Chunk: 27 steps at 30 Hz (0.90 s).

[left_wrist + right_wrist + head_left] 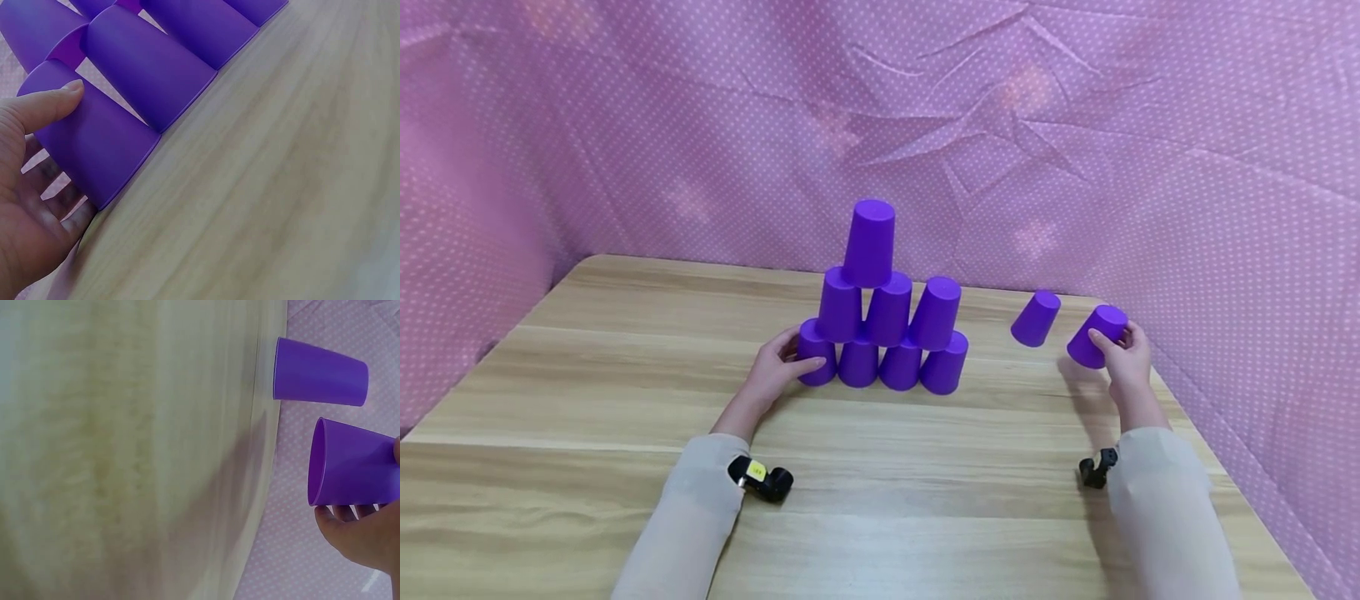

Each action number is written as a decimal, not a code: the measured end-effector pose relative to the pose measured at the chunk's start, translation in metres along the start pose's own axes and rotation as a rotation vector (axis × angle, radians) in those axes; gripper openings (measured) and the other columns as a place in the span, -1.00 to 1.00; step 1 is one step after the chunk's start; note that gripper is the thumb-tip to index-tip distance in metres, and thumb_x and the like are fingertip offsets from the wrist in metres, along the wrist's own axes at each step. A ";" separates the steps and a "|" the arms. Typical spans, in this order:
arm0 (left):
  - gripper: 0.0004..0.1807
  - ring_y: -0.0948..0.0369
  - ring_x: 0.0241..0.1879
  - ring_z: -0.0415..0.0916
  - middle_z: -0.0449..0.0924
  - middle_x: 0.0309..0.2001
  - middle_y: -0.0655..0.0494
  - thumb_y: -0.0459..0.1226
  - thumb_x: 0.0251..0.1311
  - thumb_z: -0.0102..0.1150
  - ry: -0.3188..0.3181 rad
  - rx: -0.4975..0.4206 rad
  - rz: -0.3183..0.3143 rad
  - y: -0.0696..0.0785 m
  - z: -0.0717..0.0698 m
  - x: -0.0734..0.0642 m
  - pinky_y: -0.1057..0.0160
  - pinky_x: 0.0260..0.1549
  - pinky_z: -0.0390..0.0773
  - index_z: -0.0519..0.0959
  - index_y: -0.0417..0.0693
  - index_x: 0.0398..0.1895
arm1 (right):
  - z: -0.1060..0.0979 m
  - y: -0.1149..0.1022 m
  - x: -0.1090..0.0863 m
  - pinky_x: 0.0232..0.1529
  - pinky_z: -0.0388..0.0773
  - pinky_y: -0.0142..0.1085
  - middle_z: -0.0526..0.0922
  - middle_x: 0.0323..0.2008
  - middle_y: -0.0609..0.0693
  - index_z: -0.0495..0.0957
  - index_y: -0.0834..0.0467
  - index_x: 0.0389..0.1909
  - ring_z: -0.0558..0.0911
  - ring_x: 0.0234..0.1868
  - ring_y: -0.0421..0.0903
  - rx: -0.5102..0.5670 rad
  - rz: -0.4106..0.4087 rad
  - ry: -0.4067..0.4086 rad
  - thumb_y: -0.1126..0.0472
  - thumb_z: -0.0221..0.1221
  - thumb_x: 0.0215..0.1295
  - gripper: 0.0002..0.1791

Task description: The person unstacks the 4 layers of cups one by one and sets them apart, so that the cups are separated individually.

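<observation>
Your right hand (1129,360) has its fingers curled round a raised cup (1088,340), your left hand (772,372) round the end cup (820,347), so don't bump the stack (889,313)

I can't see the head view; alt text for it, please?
A right hand holds an upside-down purple cup above a wooden table, right of a stack of eight such cups in rows of four, three and one. A left hand grips the leftmost bottom cup. Another upside-down cup stands alone between stack and right hand.
</observation>
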<state>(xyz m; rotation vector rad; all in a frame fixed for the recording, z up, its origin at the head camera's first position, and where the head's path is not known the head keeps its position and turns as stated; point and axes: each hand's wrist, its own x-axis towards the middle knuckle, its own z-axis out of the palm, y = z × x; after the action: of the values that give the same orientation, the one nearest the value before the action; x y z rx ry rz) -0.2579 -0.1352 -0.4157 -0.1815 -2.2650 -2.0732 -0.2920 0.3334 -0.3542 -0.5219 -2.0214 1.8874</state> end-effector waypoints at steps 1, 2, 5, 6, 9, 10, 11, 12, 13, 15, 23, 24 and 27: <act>-0.29 0.05 0.04 0.23 0.32 0.05 -0.13 -0.31 -0.14 0.29 0.000 0.000 0.001 0.000 0.000 0.000 0.14 0.06 0.20 0.25 -0.15 0.17 | 0.000 0.000 0.001 0.14 0.14 -0.31 0.22 0.16 0.11 0.07 0.17 0.24 0.22 0.13 -0.09 0.002 0.008 0.006 0.30 0.15 0.07 -0.30; -0.29 0.05 0.04 0.24 0.32 0.05 -0.14 -0.32 -0.13 0.29 -0.001 0.001 0.002 0.001 0.000 0.000 0.14 0.05 0.21 0.25 -0.15 0.17 | 0.001 0.000 0.003 0.15 0.13 -0.31 0.21 0.18 0.10 0.07 0.16 0.24 0.21 0.14 -0.09 0.001 0.018 0.010 0.30 0.15 0.07 -0.29; -0.30 0.03 0.04 0.23 0.31 0.05 -0.17 -0.35 -0.12 0.27 -0.005 -0.004 -0.002 0.005 0.000 -0.001 0.13 0.06 0.20 0.25 -0.18 0.17 | 0.001 0.002 0.006 0.16 0.11 -0.34 0.17 0.21 0.09 0.06 0.11 0.25 0.19 0.17 -0.11 0.021 0.051 0.018 0.28 0.18 0.04 -0.26; -0.31 0.02 0.04 0.23 0.31 0.05 -0.19 -0.36 -0.12 0.27 -0.006 -0.008 -0.001 0.008 0.000 -0.002 0.12 0.06 0.19 0.25 -0.19 0.17 | 0.001 0.003 0.008 0.16 0.10 -0.34 0.16 0.22 0.09 0.05 0.10 0.26 0.18 0.18 -0.11 0.025 0.059 0.020 0.28 0.19 0.04 -0.25; -0.32 -0.03 0.05 0.21 0.29 0.06 -0.25 -0.40 -0.10 0.24 -0.013 -0.017 0.001 0.016 0.002 -0.006 0.09 0.07 0.18 0.22 -0.26 0.17 | 0.002 0.005 0.013 0.16 0.09 -0.34 0.13 0.23 0.08 0.03 0.10 0.27 0.16 0.19 -0.11 0.024 0.070 0.025 0.27 0.19 0.04 -0.23; -0.32 -0.04 0.05 0.21 0.28 0.06 -0.26 -0.41 -0.10 0.23 -0.014 -0.017 0.000 0.019 0.003 -0.007 0.09 0.07 0.18 0.22 -0.27 0.17 | 0.002 0.006 0.014 0.16 0.08 -0.34 0.13 0.23 0.09 0.02 0.10 0.27 0.16 0.19 -0.11 0.026 0.070 0.026 0.27 0.19 0.04 -0.23; -0.32 -0.05 0.06 0.20 0.28 0.06 -0.27 -0.42 -0.10 0.23 -0.015 -0.015 0.000 0.022 0.004 -0.008 0.08 0.07 0.17 0.21 -0.29 0.17 | 0.002 0.007 0.016 0.16 0.09 -0.34 0.13 0.23 0.10 0.02 0.11 0.27 0.16 0.19 -0.11 0.024 0.066 0.031 0.28 0.18 0.04 -0.23; -0.32 -0.06 0.06 0.20 0.28 0.06 -0.27 -0.42 -0.10 0.22 -0.014 -0.015 -0.002 0.024 0.004 -0.010 0.08 0.07 0.17 0.21 -0.29 0.16 | 0.002 0.007 0.018 0.16 0.09 -0.34 0.13 0.23 0.10 0.03 0.12 0.26 0.17 0.18 -0.11 0.028 0.066 0.036 0.29 0.18 0.04 -0.24; -0.33 -0.05 0.06 0.20 0.27 0.06 -0.27 -0.43 -0.09 0.22 -0.013 -0.011 -0.006 0.026 0.005 -0.010 0.09 0.07 0.18 0.21 -0.29 0.17 | 0.002 0.008 0.020 0.16 0.10 -0.33 0.14 0.22 0.11 0.03 0.12 0.26 0.18 0.18 -0.11 0.024 0.062 0.041 0.29 0.17 0.05 -0.25; -0.33 -0.05 0.06 0.19 0.27 0.06 -0.27 -0.43 -0.09 0.21 -0.011 -0.007 -0.012 0.028 0.005 -0.011 0.10 0.07 0.18 0.21 -0.29 0.16 | 0.002 0.008 0.024 0.16 0.10 -0.34 0.15 0.22 0.11 0.06 0.12 0.25 0.18 0.17 -0.11 0.040 0.059 0.051 0.30 0.18 0.04 -0.26; -0.34 -0.05 0.06 0.18 0.27 0.06 -0.26 -0.43 -0.08 0.20 -0.010 -0.004 -0.017 0.029 0.004 -0.012 0.09 0.08 0.16 0.22 -0.28 0.16 | 0.001 0.012 0.036 0.15 0.11 -0.31 0.19 0.19 0.08 0.08 0.11 0.23 0.22 0.15 -0.12 -0.001 0.053 0.089 0.24 0.22 0.00 -0.24; -0.34 -0.05 0.06 0.18 0.27 0.06 -0.27 -0.43 -0.08 0.20 -0.009 -0.004 -0.018 0.029 0.004 -0.012 0.09 0.08 0.16 0.22 -0.28 0.16 | 0.001 0.013 0.037 0.15 0.12 -0.31 0.19 0.19 0.08 0.08 0.11 0.23 0.22 0.15 -0.12 -0.001 0.054 0.097 0.25 0.21 0.01 -0.25; -0.34 -0.05 0.06 0.19 0.27 0.06 -0.26 -0.43 -0.08 0.21 -0.005 -0.006 -0.023 0.029 0.003 -0.012 0.09 0.08 0.17 0.22 -0.27 0.16 | 0.002 0.013 0.041 0.15 0.12 -0.33 0.16 0.21 0.10 0.06 0.12 0.24 0.20 0.17 -0.10 -0.003 0.061 0.118 0.27 0.20 0.03 -0.25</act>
<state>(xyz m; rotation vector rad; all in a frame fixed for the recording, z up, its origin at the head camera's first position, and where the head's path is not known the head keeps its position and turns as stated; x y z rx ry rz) -0.2423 -0.1299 -0.3885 -0.1614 -2.2746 -2.0928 -0.3282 0.3522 -0.3682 -0.6866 -1.9540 1.8415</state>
